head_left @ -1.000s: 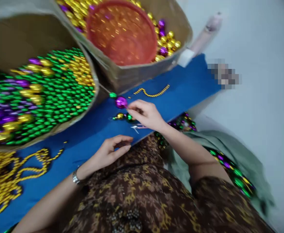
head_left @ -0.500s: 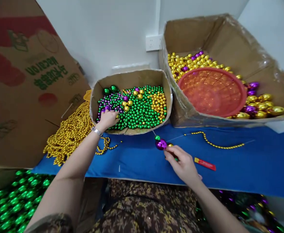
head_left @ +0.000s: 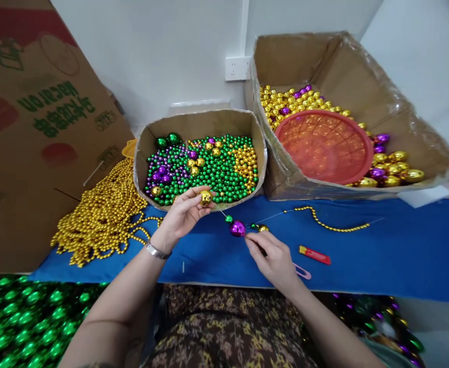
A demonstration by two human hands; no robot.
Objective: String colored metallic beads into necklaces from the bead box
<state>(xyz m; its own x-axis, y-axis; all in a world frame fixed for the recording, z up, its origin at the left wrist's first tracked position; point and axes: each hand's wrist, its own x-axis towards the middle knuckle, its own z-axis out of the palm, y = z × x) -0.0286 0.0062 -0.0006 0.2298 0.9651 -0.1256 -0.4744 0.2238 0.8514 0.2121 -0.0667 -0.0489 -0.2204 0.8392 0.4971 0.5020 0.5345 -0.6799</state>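
My left hand [head_left: 181, 215] pinches a gold bead [head_left: 205, 197] at the front rim of the small cardboard box [head_left: 201, 121], which holds green, purple and gold beads. A thin string runs from that bead to a small green bead [head_left: 229, 219] and a large purple bead [head_left: 237, 228]. My right hand [head_left: 272, 258] pinches the string just right of the purple bead, above the blue table cover [head_left: 400, 250]. A short strand of small gold beads [head_left: 329, 223] trails off to the right.
A large box [head_left: 393, 92] at the right holds gold and purple balls and a red basket [head_left: 324, 145]. Gold bead strands [head_left: 101, 217] are heaped at the left beside a printed carton [head_left: 36, 128]. A red lighter [head_left: 314, 254] lies on the cover. Green beads [head_left: 25, 319] lie below left.
My left hand came out of the small box with a gold bead and brought it to the string end. The right hand stayed by the purple bead. The camera view rose earlier.
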